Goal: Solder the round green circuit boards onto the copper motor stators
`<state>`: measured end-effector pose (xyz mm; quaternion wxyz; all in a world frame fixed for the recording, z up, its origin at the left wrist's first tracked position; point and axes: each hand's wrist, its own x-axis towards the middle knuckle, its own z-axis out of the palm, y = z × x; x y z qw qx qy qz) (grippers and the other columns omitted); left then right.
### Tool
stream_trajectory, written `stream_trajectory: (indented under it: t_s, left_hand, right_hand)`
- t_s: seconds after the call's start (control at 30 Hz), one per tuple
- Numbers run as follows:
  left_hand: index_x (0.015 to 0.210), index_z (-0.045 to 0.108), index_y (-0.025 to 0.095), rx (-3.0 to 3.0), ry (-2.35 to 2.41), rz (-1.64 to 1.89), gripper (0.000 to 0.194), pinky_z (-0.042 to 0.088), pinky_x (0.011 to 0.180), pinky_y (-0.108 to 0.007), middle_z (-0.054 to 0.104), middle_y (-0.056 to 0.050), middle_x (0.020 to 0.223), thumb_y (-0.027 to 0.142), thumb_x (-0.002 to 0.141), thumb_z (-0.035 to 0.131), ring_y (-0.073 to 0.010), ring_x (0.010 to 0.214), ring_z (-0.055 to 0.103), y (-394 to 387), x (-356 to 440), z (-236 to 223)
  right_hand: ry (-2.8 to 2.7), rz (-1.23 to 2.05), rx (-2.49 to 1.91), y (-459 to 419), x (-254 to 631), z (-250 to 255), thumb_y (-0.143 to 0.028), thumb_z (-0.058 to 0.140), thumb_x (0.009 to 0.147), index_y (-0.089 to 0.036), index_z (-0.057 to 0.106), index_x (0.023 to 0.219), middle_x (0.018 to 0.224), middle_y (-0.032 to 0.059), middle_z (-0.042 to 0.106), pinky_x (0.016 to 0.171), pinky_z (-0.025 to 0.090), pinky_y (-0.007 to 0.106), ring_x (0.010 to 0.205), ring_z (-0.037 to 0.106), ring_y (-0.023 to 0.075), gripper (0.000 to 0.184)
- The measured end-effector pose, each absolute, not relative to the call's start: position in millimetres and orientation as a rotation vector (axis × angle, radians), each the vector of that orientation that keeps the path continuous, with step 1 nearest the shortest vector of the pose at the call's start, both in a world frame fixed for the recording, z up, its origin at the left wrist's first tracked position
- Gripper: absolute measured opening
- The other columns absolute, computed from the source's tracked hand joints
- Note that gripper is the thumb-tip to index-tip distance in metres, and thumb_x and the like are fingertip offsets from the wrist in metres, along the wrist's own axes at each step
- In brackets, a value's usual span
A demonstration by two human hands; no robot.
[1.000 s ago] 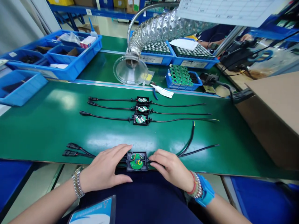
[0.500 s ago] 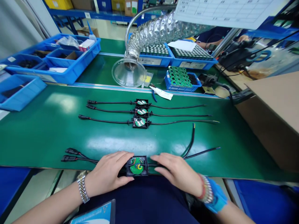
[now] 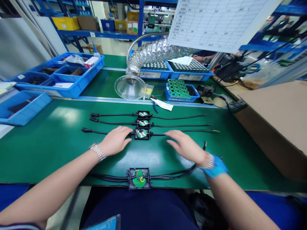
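My left hand (image 3: 117,141) hovers at the left side of the nearest black housing (image 3: 142,134) in a row of three, thumb and fingers apart. It covers part of that housing's cable; I cannot tell whether it touches. My right hand (image 3: 185,146), also open, is over the right-hand cable (image 3: 158,134) of the same housing. Each housing in the row holds a round green circuit board with white marks. At the bench's front edge lies another open black housing (image 3: 130,183) with a green board (image 3: 139,178), red and yellow wires and several black cables (image 3: 165,175).
A fume extraction hood (image 3: 130,88) hangs behind the row. Nearby lie pliers (image 3: 155,107) and a white tube (image 3: 164,104). A blue basket (image 3: 182,98) holds green boards. Blue parts trays (image 3: 72,92) stand left, a cardboard box (image 3: 275,127) right. A paper sheet (image 3: 211,25) hangs overhead.
Both hands have left the front housing and its cables and moved forward to the nearest assembly of the row. The front housing stays at the bench edge. The camera view has tilted up.
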<state>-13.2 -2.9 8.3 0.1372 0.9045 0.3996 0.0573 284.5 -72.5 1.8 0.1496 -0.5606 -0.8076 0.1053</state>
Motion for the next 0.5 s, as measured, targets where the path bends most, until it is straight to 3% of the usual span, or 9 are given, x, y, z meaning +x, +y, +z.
stream_trajectory:
  t_s: [0.13,0.2,0.3,0.4,0.5]
  left_hand:
    - [0.103,0.056,0.012,2.449,1.201,0.019,0.029,0.044,0.080,-0.033,0.059,-0.010,0.096,0.022,0.078,0.048,-0.0208,0.088,0.055,29.7,3.3,-2.5]
    - [0.096,0.058,0.014,2.428,1.184,-0.006,0.025,0.044,0.069,-0.029,0.059,-0.006,0.084,0.022,0.073,0.051,-0.0178,0.076,0.056,27.2,1.9,-5.8]
    - [0.087,0.059,0.017,2.383,1.147,-0.026,0.021,0.041,0.059,-0.024,0.056,-0.001,0.073,0.021,0.067,0.054,-0.0146,0.066,0.053,13.2,-7.3,-5.3]
    - [0.082,0.058,0.017,2.254,1.099,0.092,0.016,0.040,0.058,-0.023,0.052,0.001,0.072,0.023,0.067,0.054,-0.0125,0.064,0.050,2.2,-15.8,1.3]
    - [0.082,0.056,0.016,2.089,1.017,0.286,0.014,0.041,0.062,-0.023,0.052,-0.001,0.086,0.021,0.070,0.053,-0.0103,0.066,0.048,0.4,-19.9,14.3]
  right_hand:
    - [-2.234,0.344,-1.688,-35.0,233.0,-22.2,-0.015,0.056,0.079,-0.011,0.060,0.098,0.096,0.0130,0.061,0.083,0.045,0.040,0.093,0.054,0.0237,0.020]
    - [-2.226,0.362,-1.694,-33.3,226.0,-30.2,-0.013,0.056,0.079,-0.012,0.062,0.084,0.082,0.0100,0.062,0.076,0.046,0.037,0.083,0.054,0.0217,0.008]
    - [-2.248,0.431,-1.612,-42.3,227.8,-32.8,-0.014,0.056,0.080,-0.015,0.060,0.076,0.076,0.0047,0.060,0.072,0.046,0.030,0.076,0.054,0.0166,0.006]
    - [-2.173,0.493,-1.468,-50.3,230.5,-25.7,-0.014,0.054,0.082,-0.017,0.059,0.078,0.078,0.0032,0.058,0.070,0.045,0.027,0.075,0.054,0.0144,0.006]
    - [-2.052,0.503,-1.324,-51.3,230.9,-14.3,-0.016,0.053,0.082,-0.018,0.060,0.081,0.079,0.0031,0.061,0.070,0.046,0.027,0.075,0.055,0.0144,0.007]
